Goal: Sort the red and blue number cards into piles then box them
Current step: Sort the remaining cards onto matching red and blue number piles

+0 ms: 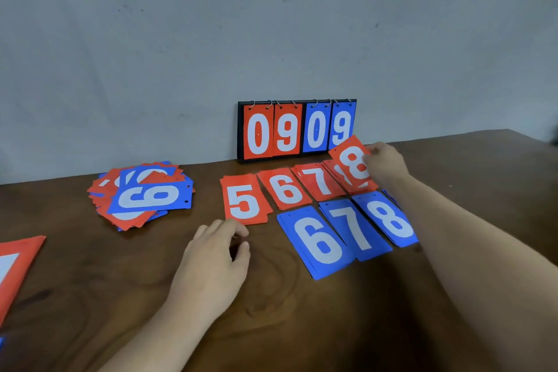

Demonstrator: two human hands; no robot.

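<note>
left hand [216,254]: resting on the wooden table [90,296], fingers loosely curled, gripping nothing, just below the red 5 pile [245,199]
blue piles [347,235]: 6, 7, 8, overlapping in the near row
red piles: 5, 6, 7 behind them
right hand [385,164]: pinching a red 8 card [351,164] tilted above the red 8 pile
unsorted heap [142,193]: mixed colours, far left
scoreboard [297,130]: against the wall, showing 09 09

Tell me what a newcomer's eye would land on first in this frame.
Probably the scoreboard reading 0909, upright against the wall at the table's far edge. In front of it lie sorted rows: red 5, 6, 7 piles above blue 6, 7, 8 piles, with the right hand holding a red 8 card over the red 8 pile. A jumbled mixed heap sits left.
</note>
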